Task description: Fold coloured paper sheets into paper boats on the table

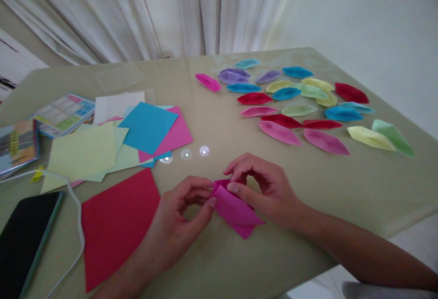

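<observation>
A partly folded magenta paper (236,210) is held between my two hands near the front of the table. My left hand (186,214) pinches its left corner between thumb and fingers. On the upper right edge, my right hand (265,187) grips the same paper, thumb on top and fingers curled behind. A darker inner layer shows at the paper's top, and its lower end points toward me. Just left of my left hand lies a flat red sheet (116,226), partly covered by my forearm.
Several folded paper boats (280,132) in many colours spread over the table's right side. At left lie loose coloured sheets (82,151), a blue square (148,126), packets (65,114), a black phone (27,239) and a white cable (80,221). Curtains (236,12) hang behind the table.
</observation>
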Action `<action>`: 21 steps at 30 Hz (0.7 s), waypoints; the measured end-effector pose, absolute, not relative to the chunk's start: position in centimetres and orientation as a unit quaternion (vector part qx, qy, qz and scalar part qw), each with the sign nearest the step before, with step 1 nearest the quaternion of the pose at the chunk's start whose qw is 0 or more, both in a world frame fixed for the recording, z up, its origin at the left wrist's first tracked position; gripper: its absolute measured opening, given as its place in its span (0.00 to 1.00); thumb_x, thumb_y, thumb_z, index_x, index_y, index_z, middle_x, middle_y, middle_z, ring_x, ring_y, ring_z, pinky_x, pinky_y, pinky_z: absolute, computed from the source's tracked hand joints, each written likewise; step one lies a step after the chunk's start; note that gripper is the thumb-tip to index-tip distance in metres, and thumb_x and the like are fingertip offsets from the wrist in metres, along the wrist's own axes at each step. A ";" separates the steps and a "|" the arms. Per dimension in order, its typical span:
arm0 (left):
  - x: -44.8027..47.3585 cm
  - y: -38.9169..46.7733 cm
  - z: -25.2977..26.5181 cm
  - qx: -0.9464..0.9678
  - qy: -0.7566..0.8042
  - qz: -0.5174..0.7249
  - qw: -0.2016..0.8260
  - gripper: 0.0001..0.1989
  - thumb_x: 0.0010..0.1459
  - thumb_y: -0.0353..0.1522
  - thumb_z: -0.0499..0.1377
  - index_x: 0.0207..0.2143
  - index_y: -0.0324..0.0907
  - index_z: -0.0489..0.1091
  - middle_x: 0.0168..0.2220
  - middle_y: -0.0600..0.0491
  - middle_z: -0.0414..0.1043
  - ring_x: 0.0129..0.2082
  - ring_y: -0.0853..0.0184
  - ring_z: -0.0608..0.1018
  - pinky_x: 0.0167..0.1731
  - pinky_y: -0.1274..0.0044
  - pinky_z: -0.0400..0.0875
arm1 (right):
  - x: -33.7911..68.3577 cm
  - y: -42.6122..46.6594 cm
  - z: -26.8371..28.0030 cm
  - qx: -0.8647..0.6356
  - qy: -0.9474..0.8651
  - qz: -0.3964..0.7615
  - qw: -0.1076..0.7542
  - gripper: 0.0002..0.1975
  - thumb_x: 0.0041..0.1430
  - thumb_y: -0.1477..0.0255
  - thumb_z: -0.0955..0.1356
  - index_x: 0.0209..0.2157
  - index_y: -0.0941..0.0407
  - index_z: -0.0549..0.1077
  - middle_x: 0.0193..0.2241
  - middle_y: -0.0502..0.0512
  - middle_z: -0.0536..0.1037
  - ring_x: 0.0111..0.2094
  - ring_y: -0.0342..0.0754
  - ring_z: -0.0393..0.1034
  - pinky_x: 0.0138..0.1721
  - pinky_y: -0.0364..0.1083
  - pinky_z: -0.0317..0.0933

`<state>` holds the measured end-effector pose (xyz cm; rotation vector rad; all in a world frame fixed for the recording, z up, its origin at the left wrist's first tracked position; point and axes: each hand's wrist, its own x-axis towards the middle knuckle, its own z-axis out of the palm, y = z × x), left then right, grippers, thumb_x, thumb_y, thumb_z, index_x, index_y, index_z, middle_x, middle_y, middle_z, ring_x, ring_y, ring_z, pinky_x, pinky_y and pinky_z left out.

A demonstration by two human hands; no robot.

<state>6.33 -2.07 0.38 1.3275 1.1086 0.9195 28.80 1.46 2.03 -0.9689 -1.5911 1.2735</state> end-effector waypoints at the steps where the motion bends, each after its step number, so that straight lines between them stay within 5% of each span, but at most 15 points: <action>1: 6.3 -2.1 0.3 0.574 0.470 0.395 0.542 0.07 0.67 0.31 0.66 0.48 0.46 0.76 0.42 0.54 0.83 0.41 0.69 0.85 0.42 0.81 0.80 | 28.8 1.5 2.1 -0.381 -0.654 0.491 0.431 0.02 0.65 0.71 0.75 0.39 0.53 0.80 0.42 0.55 0.81 0.39 0.47 0.75 0.41 0.47 0.69; 21: 6.4 -2.8 -0.1 0.629 0.437 0.376 0.521 0.17 0.72 0.30 0.60 0.60 0.55 0.70 0.55 0.55 0.82 0.52 0.69 0.83 0.54 0.78 0.78 | 28.6 1.4 1.9 -0.411 -0.634 0.504 0.418 0.07 0.64 0.67 0.78 0.38 0.54 0.80 0.33 0.52 0.81 0.33 0.46 0.73 0.35 0.46 0.67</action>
